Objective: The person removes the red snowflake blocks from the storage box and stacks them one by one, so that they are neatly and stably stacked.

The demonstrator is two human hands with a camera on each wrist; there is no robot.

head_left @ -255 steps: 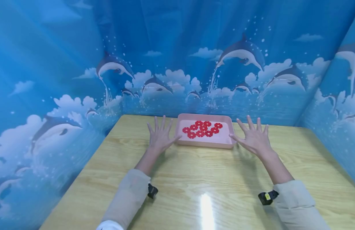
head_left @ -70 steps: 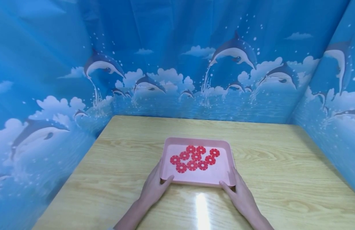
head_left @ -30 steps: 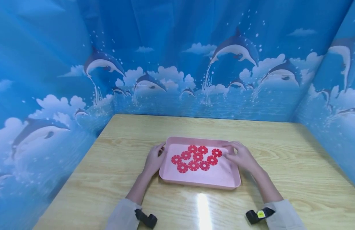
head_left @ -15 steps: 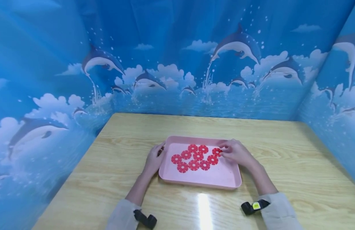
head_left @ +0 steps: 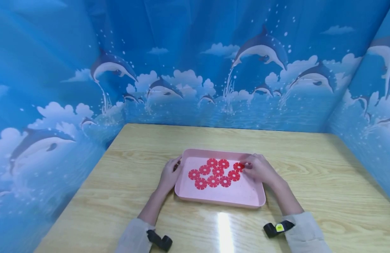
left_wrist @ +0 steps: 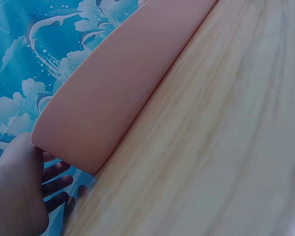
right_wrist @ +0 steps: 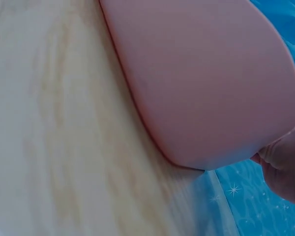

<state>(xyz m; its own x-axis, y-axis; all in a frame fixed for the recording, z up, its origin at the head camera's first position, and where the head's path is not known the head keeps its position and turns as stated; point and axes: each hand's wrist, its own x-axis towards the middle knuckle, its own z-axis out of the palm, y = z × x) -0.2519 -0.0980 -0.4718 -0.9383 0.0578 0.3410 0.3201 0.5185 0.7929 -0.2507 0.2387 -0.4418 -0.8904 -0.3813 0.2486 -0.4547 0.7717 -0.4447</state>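
A shallow pink tray [head_left: 220, 203] sits on the table with several flat, red, notched plastic discs lying inside. My left hand [head_left: 168, 174] holds the tray's left wall, thumb by the rim; in the left wrist view the left hand [left_wrist: 19, 191] shows beyond the tray's side [left_wrist: 113, 93], its fingers outside the end wall. My right hand [head_left: 259, 169] reaches over the right rim with curled fingers and pinches the edge of the rightmost red disc [head_left: 238, 167]. In the right wrist view the tray wall [right_wrist: 206, 83] hides its fingertips, leaving part of the right hand [right_wrist: 285, 167] visible.
The wooden table [head_left: 144, 151] extends around the tray on every side. A blue dolphin-print curtain [head_left: 182, 52] hangs behind it and along both sides. Small black cameras are strapped at the left wrist [head_left: 160, 240] and the right wrist [head_left: 278, 228].
The tray was first at the table's back, then drawn nearer by both hands. Since then my right hand has moved from the right rim inward to the rightmost disc; the left hand stays put.
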